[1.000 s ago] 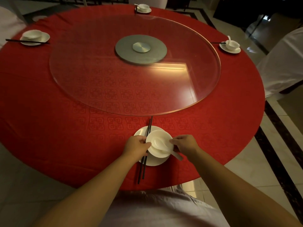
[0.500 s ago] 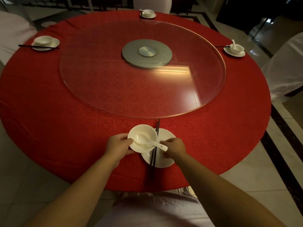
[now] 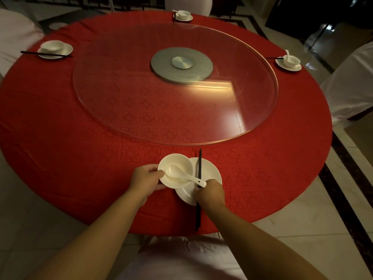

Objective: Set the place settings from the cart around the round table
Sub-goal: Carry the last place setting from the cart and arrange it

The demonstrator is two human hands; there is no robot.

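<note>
- The bowl (image 3: 175, 171), spoon (image 3: 184, 175) inside, has come off the plate's (image 3: 210, 174) centre; it now sits leftward, overlapping the plate's left rim at the near edge of the surface (image 3: 60, 138).
- My left hand (image 3: 147, 177) has its fingers clamped on the bowl's left rim.
- My right hand (image 3: 210, 192) pinches the chopsticks (image 3: 199, 170), which lie across the plate (previously on the bowl's left).
- This setting looks nearly arranged; three others stand at the far edges.
</note>
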